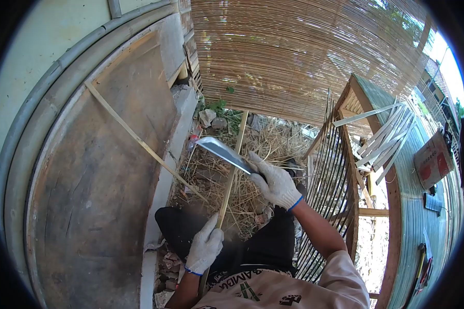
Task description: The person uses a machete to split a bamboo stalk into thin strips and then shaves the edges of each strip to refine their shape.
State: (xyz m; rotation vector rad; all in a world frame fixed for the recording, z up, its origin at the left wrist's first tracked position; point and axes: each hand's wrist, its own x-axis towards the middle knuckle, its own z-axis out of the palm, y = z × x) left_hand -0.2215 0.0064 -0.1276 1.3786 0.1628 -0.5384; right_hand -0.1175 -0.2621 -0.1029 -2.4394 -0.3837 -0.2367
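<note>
My right hand [277, 182], in a white knit glove with a blue cuff, is closed round the handle of a machete [222, 152]. Its broad blade points up and left and crosses over a long bamboo strip [229, 188]. My left hand [205, 245], gloved the same way, grips this strip near its lower end, by my lap. From there the strip runs upward between my knees, over the littered ground. The machete's handle is mostly hidden in my fist.
Another bamboo strip [134, 135] leans on the brown board [98, 170] at left. Straw and shavings [273, 139] cover the ground ahead. At right, a slatted bamboo frame [330, 175] stands beside a green-topped bench [417, 216] with bundled strips [389, 134] and a cardboard box [434, 159].
</note>
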